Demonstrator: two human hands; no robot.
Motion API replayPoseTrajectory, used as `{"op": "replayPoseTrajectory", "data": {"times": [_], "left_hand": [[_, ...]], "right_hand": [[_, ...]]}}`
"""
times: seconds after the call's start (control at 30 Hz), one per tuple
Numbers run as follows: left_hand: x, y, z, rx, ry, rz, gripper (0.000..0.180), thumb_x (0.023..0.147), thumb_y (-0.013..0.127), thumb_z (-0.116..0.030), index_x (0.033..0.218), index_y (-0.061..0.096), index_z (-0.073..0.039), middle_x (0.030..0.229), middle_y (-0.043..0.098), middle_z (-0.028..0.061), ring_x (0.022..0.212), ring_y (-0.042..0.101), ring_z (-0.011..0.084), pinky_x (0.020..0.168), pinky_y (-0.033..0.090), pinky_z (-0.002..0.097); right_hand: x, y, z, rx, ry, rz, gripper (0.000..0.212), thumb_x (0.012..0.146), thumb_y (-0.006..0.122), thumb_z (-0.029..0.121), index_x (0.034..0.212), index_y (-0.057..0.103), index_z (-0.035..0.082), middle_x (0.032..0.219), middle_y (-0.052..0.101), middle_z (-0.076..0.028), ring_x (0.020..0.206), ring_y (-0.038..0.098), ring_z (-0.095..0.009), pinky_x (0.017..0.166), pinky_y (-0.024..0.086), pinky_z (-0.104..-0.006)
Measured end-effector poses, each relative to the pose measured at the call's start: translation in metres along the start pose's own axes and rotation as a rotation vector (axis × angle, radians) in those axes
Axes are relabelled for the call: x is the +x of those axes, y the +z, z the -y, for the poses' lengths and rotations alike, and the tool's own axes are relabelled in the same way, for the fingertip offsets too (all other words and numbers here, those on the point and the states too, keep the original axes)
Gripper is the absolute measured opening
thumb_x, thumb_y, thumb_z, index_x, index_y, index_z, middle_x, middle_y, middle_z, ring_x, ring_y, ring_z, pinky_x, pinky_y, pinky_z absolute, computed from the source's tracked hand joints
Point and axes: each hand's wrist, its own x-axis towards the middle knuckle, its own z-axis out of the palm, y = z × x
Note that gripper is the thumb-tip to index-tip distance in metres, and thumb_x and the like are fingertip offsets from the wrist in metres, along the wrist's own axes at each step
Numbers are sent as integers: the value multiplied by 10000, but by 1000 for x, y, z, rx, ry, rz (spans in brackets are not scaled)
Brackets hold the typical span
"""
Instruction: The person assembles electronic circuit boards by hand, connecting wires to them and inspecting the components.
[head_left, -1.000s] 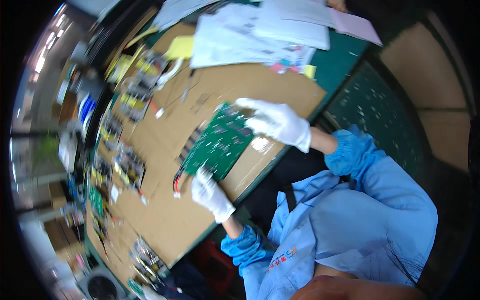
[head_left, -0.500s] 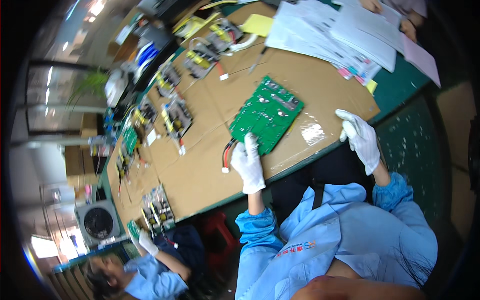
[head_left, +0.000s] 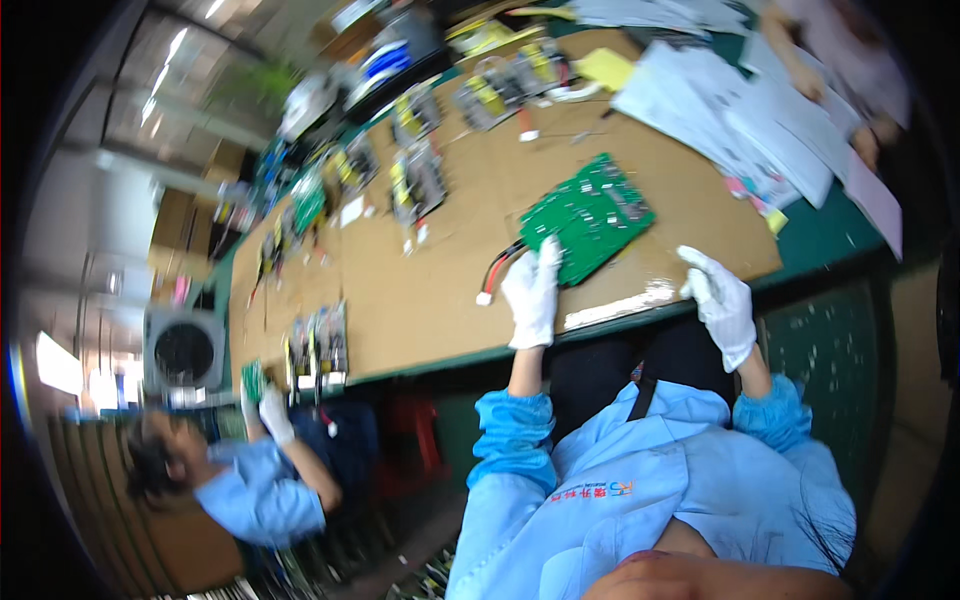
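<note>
Right white-gloved hand (head_left: 724, 308), fingers (head_left: 697, 259) parted, has released the green rectangular circuit board (head_left: 590, 220).
Long axis slants far-right over brown cardboard-covered worktop (head_left: 430, 300); left fingers (head_left: 549, 254) pinch it.

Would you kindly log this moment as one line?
Left hand: touching green circuit board | Right hand: empty, apart from board | Wires: ending in white connector

Center: gloved left hand (head_left: 533, 298) grips lower-left edge of green circuit board (head_left: 588, 220), wires (head_left: 497, 264) trailing left. Gloved right hand (head_left: 724, 310) right of center, apart from board, fingers partly bent. Papers (head_left: 735, 125) upper right; fan (head_left: 185, 352) far left; co-worker (head_left: 262, 492) lower left, gloved.
</note>
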Motion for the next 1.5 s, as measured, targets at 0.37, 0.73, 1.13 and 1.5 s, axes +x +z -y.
{"op": "replayPoseTrajectory", "data": {"times": [0.37,0.73,1.13,1.5], "left_hand": [[-2,5,2,24,107,7,433,992,520,-358,807,581,29,732,554,20,650,427,104,596,369,280],[-9,-8,45,316,371,77,356,1009,462,-158,1321,489,11,1161,541,180,1021,552,265,788,498,360],[-2,1,25,-14,76,-26,504,977,508,-419,797,518,51,720,496,65,625,399,167,545,344,331],[16,-4,52,20,199,-145,528,990,458,-416,1155,605,64,1082,638,151,934,570,250,875,452,406]], "right_hand": [[-64,-88,-22,-271,216,-511,326,959,482,250,1187,621,62,701,651,-61,582,613,-161,524,485,-300],[-152,-88,-76,469,534,-898,328,939,515,217,1185,628,32,804,624,-66,482,414,-53,415,315,-188],[-239,-125,-253,1005,771,-918,371,908,551,442,1220,568,242,1086,605,105,886,515,-124,942,118,-789],[-303,-117,-441,1431,616,-1942,278,883,654,254,1125,562,152,1181,536,-128,1062,586,-288,907,555,-401]]}}
